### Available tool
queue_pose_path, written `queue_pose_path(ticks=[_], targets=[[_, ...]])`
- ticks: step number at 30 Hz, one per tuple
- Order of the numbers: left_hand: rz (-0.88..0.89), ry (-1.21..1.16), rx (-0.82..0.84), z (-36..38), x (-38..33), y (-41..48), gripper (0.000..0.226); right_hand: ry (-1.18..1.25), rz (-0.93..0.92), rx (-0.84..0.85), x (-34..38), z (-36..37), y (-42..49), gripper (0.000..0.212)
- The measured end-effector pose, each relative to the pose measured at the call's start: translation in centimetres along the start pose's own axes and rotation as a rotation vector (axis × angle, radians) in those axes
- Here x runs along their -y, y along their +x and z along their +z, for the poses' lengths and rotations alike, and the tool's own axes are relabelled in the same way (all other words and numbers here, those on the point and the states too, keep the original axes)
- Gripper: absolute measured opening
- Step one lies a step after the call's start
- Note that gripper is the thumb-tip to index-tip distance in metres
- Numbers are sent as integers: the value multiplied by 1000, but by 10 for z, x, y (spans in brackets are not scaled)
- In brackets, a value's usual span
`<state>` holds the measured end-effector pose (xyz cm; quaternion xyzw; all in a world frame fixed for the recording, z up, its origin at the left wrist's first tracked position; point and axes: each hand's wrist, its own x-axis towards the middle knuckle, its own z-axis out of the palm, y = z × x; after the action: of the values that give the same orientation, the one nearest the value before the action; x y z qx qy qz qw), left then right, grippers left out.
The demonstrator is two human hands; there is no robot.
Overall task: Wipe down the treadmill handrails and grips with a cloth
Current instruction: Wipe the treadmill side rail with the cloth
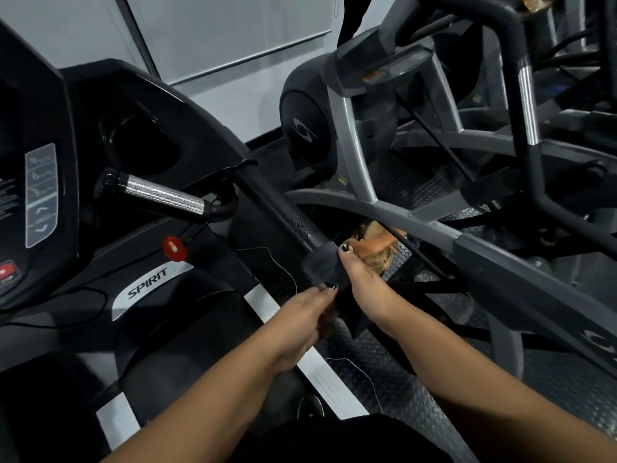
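Low on the treadmill's black handrail (277, 212), where the grey cloth (322, 267) is wrapped round the bar, clasped by the right hand (364, 285) and pinched at its tail by the left hand (300, 319), firm all-round pressure should be applied during sliding.

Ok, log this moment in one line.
cloth: wrapped round handrail | right hand: grips cloth on rail | left hand: holds cloth's loose end

Pale grey wall panels (217, 38) stand at the rear. The floor (574, 382) is covered with black studded rubber matting. A grey-framed elliptical trainer (354, 142) stands on it at the right.
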<state>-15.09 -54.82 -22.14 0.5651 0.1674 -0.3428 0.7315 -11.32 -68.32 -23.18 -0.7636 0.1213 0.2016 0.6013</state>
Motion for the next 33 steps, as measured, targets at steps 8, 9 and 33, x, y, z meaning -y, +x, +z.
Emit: queue_pose_path(ticks=[8, 9, 33], targets=[[-36, -111, -229, 23, 2, 57, 68, 447, -28, -285, -15, -41, -20, 44], [-22, -150, -276, 21, 0, 64, 74, 452, -14, -310, -21, -46, -21, 44], [20, -569, -345, 74, 27, 43, 103, 255, 48, -380, -59, -97, -27, 32]])
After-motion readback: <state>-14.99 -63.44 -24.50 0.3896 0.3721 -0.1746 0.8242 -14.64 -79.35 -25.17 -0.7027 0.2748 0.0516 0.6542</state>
